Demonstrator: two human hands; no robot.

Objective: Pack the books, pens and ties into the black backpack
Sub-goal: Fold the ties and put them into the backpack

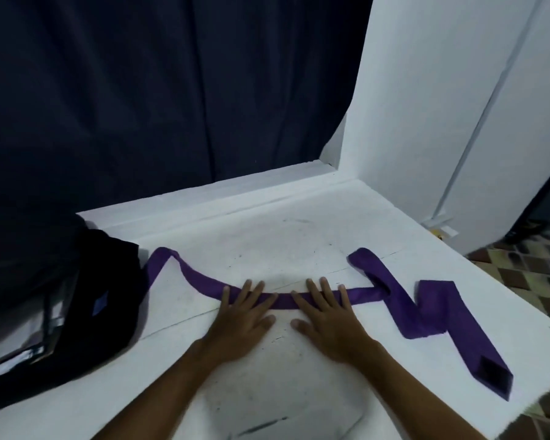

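Observation:
A long purple tie (404,308) lies stretched across the white table (267,246), its narrow end looping by the backpack and its wide pointed end folded at the right. My left hand (243,315) and my right hand (327,315) lie flat side by side, straight fingers pressing the tie's middle onto the table. The black backpack (61,312) sits at the left edge, lying open, with light-coloured book or paper edges showing inside.
A dark curtain (172,90) hangs behind the table. A white wall panel (442,106) stands at the right back corner. Patterned floor tiles (537,281) show past the table's right edge.

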